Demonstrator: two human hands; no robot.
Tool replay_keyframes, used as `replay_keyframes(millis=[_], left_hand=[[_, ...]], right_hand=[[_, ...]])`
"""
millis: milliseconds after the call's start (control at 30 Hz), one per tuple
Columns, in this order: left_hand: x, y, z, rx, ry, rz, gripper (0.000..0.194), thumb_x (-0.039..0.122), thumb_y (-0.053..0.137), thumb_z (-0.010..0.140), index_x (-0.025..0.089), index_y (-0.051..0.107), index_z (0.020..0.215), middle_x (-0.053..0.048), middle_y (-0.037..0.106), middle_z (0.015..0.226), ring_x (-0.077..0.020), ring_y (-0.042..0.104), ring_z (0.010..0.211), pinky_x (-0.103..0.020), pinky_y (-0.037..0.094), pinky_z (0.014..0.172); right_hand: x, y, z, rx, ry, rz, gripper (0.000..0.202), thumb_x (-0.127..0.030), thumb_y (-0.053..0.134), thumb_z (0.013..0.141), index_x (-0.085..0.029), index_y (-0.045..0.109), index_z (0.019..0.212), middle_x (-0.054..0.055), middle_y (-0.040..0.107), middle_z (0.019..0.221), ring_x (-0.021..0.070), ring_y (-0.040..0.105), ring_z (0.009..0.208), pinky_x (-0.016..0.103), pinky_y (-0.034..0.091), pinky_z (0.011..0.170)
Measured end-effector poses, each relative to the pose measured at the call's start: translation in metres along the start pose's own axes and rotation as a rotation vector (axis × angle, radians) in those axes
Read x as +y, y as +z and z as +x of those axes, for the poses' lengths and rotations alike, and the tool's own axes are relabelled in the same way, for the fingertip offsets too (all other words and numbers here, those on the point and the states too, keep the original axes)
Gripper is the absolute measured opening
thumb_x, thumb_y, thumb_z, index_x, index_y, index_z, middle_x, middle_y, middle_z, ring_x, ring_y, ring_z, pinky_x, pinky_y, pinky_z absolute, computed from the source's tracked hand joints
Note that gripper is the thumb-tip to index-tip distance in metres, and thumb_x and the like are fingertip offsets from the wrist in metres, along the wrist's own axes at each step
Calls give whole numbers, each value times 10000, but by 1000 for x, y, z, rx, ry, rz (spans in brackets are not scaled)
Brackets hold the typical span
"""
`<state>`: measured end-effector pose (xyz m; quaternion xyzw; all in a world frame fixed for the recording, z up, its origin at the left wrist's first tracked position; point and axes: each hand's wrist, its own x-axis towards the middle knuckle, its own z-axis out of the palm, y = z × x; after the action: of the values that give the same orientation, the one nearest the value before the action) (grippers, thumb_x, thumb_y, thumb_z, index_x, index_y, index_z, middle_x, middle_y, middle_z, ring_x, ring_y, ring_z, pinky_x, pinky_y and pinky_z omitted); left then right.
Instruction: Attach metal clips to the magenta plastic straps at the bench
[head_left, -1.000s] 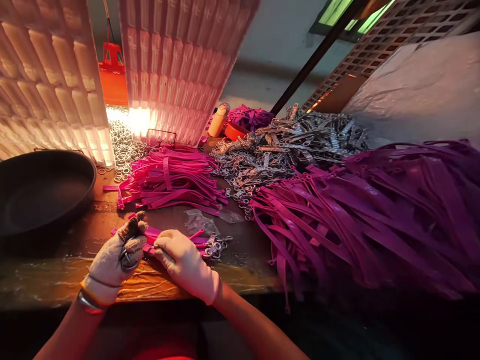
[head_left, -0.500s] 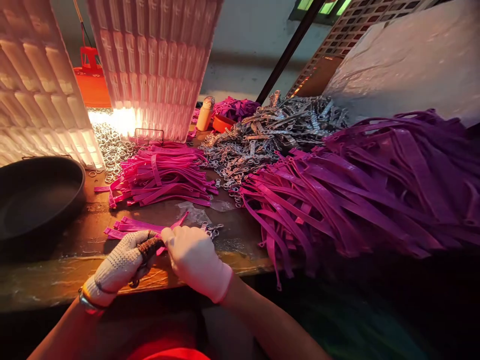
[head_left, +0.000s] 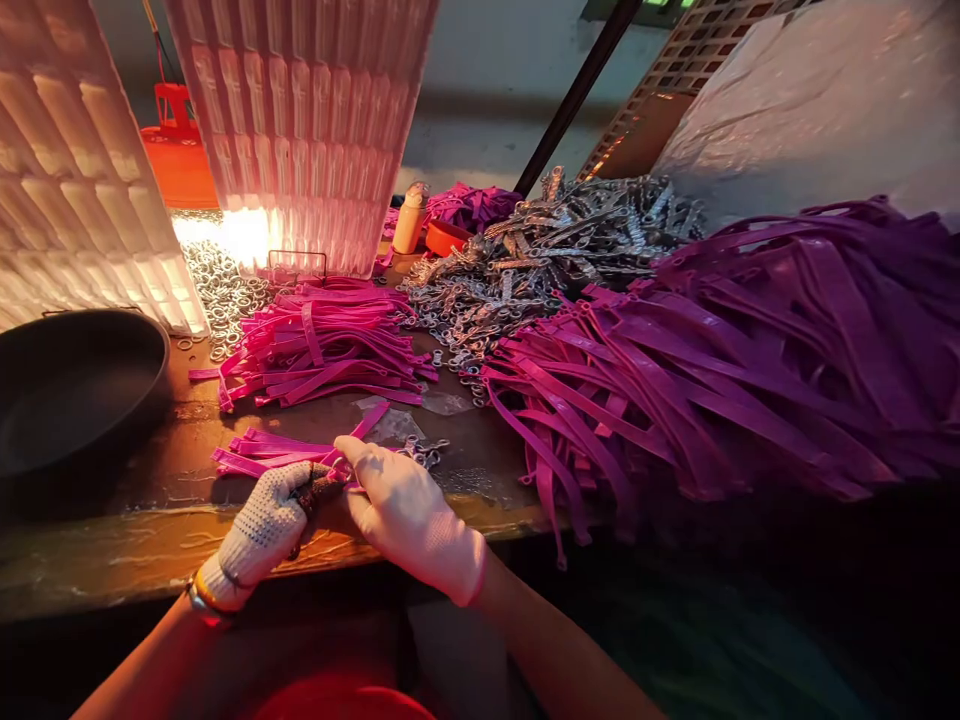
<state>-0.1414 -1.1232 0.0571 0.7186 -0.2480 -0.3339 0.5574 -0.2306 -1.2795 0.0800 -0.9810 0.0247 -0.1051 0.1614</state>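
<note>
Magenta strap between two gloved hands

Magenta strap (head_left: 372,419), one: over the front of the bench (head_left: 150,545), near end hidden among fingers.
Right hand (head_left: 409,515), white glove: pinched on the strap.
Left hand (head_left: 266,522), dotted glove, dark fingertips: curled, meeting the right; its own hold cannot be told.
Small strap bundle (head_left: 262,445): just behind the hands.
Metal fittings (head_left: 426,451): at the bundle's right end.
Middle strap heap (head_left: 330,340): farther back.
Silver fittings pile (head_left: 577,245): back right.
Large strap heap (head_left: 712,370): right.
Black pan (head_left: 75,390): left.
</note>
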Motion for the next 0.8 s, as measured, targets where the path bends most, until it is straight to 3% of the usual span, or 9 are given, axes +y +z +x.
replay_keyframes(millis=[67,133,200,300,367,467,600,800], left_hand=[[2,1,-1,37,45,40,336,482,620,903,190,648,739,26,485,489,-111,369,419,-215,288,405],[3,1,-1,54,102,93,276,405,663,873,182,697,714,2,550,538,-123,417,477,-218,315,451],[3,1,-1,44,140,128,240,356,650,876,180,739,741,-22,634,625,-151,505,569,-230,385,532],[2,0,-2,3,178,222,231,304,592,895,178,751,785,-44,710,736,-191,595,694,-261,450,657],[4,0,-2,-8,203,330,213,258,578,880,178,737,761,-50,721,747,-199,610,698,-268,437,657],[12,0,0,7,257,399,209,250,590,863,182,712,707,-53,718,714,-197,605,652,-273,410,625],[20,-1,3,97,263,373,264,360,618,881,185,712,707,-60,710,689,-194,583,621,-281,400,608],[7,3,6,97,163,344,331,424,584,917,172,747,777,-56,710,735,-189,574,665,-281,424,653]], right_hand=[[-1,-5,5,-141,69,25,492,-329,664,921,-165,526,1364,79,753,1041,241,712,955,302,464,774],[0,-6,10,-259,121,-11,358,-391,643,936,-173,602,1217,65,766,935,242,733,864,295,442,680],[1,-2,10,-312,83,-101,256,-376,594,955,-152,627,1074,83,756,847,249,733,776,302,400,600],[5,11,4,-280,-63,-223,217,-329,572,929,-124,624,980,107,723,754,262,707,674,311,342,533],[10,20,-2,-220,-115,-201,197,-322,595,890,-132,621,935,99,714,728,255,694,649,306,334,532],[16,24,-5,-109,-88,-30,154,-303,613,871,-158,606,922,57,713,722,214,685,651,285,359,568],[20,12,2,-14,-37,187,121,-236,599,907,-179,576,1011,13,720,819,157,685,728,243,400,658],[20,7,3,-90,-96,-157,129,-280,577,919,-161,584,968,55,680,717,217,654,648,299,329,577]])
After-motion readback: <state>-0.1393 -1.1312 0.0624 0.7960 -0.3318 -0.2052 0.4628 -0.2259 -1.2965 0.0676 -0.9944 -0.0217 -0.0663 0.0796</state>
